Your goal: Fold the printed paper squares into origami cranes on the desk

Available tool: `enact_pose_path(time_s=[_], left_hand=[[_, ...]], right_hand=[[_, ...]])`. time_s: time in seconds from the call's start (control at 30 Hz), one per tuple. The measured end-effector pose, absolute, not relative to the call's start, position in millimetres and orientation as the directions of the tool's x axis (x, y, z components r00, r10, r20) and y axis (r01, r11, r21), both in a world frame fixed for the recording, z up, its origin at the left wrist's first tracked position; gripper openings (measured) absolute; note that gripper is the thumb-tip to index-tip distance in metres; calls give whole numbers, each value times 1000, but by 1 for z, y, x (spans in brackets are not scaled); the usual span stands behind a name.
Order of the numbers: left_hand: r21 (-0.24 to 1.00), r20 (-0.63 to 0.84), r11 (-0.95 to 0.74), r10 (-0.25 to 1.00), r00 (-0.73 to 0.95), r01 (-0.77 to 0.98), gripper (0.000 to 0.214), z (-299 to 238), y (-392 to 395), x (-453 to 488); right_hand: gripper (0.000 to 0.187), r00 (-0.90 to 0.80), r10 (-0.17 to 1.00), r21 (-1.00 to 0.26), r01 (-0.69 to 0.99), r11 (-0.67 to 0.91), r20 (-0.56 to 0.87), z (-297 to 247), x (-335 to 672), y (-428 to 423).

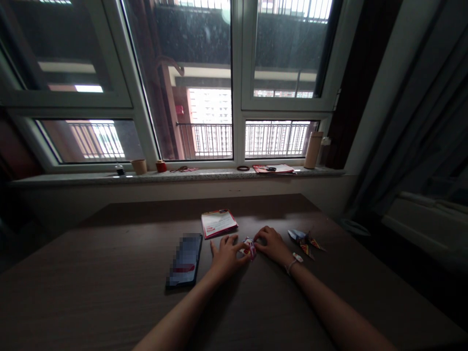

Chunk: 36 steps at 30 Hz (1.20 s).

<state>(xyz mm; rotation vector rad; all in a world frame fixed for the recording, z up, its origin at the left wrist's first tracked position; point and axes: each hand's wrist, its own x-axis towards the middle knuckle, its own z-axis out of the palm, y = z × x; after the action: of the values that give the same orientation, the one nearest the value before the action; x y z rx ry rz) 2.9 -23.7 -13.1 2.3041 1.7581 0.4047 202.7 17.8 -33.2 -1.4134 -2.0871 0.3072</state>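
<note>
Both my hands rest on a dark wooden table (109, 292) with a small folded piece of printed paper (250, 246) between them. My left hand (226, 256) pinches the paper's left side with thumb and fingertips. My right hand (269, 245) has its fingers curled onto the paper's right side; a white band sits on that wrist. A stack of printed paper sheets (218, 223) lies just beyond my left hand. Folded paper figures (305, 241) lie to the right of my right hand.
A dark phone (185, 260) lies flat left of my left hand. On the window sill (219, 174) stand a small cup (139, 166), a red pot (161, 166), a tan bottle (313, 149) and red papers (274, 168). Curtains hang on the right.
</note>
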Motion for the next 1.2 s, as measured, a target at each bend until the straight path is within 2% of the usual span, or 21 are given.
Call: enact_pose_path(time_s=[0.63,0.9,1.2], left_hand=[[333,119,-276,961,251,902,35,-15,-23,2],[332,105,-265,964,244,905,39,-16,-23,2],[328,89,-262,965,246,908,41,-11,-25,2]], right_hand=[[36,-325,887,-512,728,457,329,-30,206,9],[22,-318,883,-473,753,457,346,-31,204,11],[47,-362,886,-481,745,462,291,-32,208,9]])
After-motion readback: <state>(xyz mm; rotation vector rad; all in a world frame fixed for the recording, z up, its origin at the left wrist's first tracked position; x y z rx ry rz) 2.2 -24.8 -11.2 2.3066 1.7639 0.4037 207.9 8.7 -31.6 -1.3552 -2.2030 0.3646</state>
